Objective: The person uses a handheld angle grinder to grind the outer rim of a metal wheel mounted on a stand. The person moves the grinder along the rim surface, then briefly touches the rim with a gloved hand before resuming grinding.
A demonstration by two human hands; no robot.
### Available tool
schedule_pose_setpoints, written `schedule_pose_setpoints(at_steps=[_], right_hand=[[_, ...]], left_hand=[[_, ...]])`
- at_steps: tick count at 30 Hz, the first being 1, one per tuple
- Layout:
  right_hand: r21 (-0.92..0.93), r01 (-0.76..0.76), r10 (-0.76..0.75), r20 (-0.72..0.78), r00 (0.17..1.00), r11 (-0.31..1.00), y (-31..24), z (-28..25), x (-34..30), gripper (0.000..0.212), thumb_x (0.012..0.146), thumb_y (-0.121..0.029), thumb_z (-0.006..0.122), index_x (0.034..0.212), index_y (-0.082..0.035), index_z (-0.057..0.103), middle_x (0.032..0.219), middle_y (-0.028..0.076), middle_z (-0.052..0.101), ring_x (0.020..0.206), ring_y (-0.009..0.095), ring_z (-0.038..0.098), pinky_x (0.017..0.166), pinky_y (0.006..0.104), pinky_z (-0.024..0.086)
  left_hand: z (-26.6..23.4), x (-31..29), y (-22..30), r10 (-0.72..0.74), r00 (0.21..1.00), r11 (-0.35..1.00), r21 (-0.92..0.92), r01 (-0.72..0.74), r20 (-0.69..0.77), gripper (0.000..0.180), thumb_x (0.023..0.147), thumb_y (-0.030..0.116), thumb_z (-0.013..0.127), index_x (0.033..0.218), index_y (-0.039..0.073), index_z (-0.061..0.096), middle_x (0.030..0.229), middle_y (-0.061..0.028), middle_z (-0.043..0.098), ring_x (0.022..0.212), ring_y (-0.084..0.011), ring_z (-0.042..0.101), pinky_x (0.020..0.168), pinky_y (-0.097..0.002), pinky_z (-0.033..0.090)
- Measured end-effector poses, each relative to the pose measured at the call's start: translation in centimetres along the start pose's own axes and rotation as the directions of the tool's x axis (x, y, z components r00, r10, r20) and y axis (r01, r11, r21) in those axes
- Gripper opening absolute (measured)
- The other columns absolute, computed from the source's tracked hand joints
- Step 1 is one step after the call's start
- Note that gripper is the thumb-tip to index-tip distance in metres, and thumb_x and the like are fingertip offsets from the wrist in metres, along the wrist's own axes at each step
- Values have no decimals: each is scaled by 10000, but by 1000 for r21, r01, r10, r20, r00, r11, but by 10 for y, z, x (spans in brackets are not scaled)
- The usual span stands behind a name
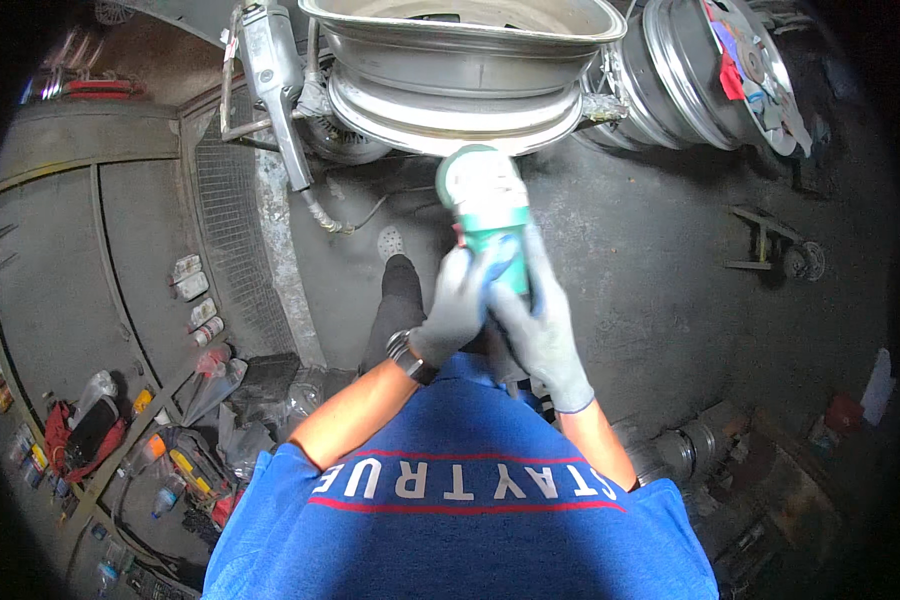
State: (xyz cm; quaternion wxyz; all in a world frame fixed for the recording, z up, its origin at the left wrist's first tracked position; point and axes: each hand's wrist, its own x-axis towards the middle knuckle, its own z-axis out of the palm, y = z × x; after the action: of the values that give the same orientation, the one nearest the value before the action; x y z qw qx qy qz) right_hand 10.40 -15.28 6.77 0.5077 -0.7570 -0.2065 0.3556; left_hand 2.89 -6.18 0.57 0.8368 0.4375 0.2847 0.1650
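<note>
You gripped the green angle grinder at the centre of the frame with both gloved hands, your left hand and right hand with fingers wrapped tight around its body, its head just below the alloy wheel rim at top centre.

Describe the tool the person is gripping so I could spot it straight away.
Find the big silver wheel rim at the top centre. Just below its lower edge is a green angle grinder, gripped by the left hand and right hand in grey gloves. It is the only green tool there.
</note>
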Motion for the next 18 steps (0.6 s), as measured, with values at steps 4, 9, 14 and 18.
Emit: schedule_pose_setpoints(at_steps=[4, 9, 14, 18], right_hand=[[-108, 45, -40, 51, 998, 993, 4, 13, 2, 870, 879, -128, 684, 1624, -61, 239, 1389, 313, 580, 1243, 331, 642, 991, 375, 511], [-66, 43, -44, -18, 999, 997, 11, -5, -1, 846, 891, -92, 652, 1615, -6, 224, 1405, 300, 574, 1288, 307, 602, 1047, 360, 478], [179, 13, 5, -99, 995, 984, 11, -27, 0, 727, 964, -48, 551, 1601, 64, 218, 1503, 186, 484, 1347, 209, 476, 1127, 332, 386], [218, -10, 39, -130, 991, 976, 14, -22, -1, 736, 953, -30, 547, 1603, 63, 215, 1512, 182, 474, 1365, 218, 463, 1146, 334, 366]], left_hand=[[-24, -9, -7, -112, 992, 982, -157, 101, -64, 334, 1068, 248, 503, 1229, -10, 640, 1077, -106, 701, 935, -168, 692, 819, -315, 570], [-7, 2, -23, -8, 999, 997, 71, 6, 31, 314, 1059, 182, 517, 1275, -28, 603, 1184, -127, 660, 1063, -170, 643, 915, -327, 523], [11, 26, -49, 97, 970, 958, 242, -152, 222, 354, 1096, 213, 494, 1358, -20, 544, 1265, -119, 647, 1160, -169, 614, 1002, -332, 491], [19, 29, -18, 48, 974, 983, 163, -85, 223, 343, 1092, 193, 487, 1355, -19, 550, 1275, -124, 639, 1177, -174, 605, 1009, -336, 489]])
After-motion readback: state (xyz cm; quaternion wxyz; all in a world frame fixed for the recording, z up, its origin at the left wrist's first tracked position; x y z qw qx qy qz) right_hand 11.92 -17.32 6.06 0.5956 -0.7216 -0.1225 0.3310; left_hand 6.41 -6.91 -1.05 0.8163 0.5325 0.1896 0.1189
